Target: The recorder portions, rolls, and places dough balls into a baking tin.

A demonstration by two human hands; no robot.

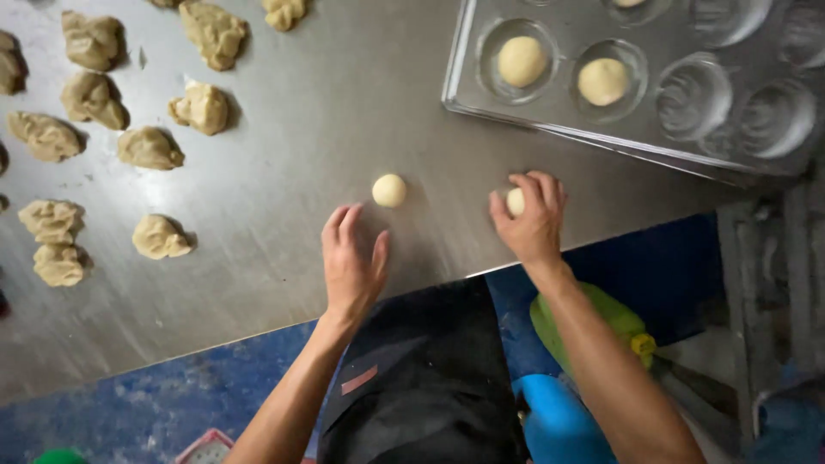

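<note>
**Dough balls on steel surface**

Hands work at the lower middle of the frame, over a steel surface (344, 112). The left hand (351, 262) lies open and flat on the metal, fingers spread, holding nothing. Just above its fingertips sits a smooth round ball (389, 190) of pale dough, apart from the hand and not touching it. The right hand (534, 219), to the right of centre, is curled over a second ball (515, 201); only a small pale part shows under the fingers, which close on it against the surface.

In the upper right stands a metal tray (464, 77) with round cups. Two of the cups hold one pale ball each (522, 61) (603, 82); the cups further right look bare, and another ball is partly cut by the top edge.

On the left and upper left many rough lumps (202, 107) of darker dough lie spread, well apart from the hands.

At the bottom a dark apron (421, 378), a blue floor (155, 404) and a green bottle (601, 322) are seen.
</note>
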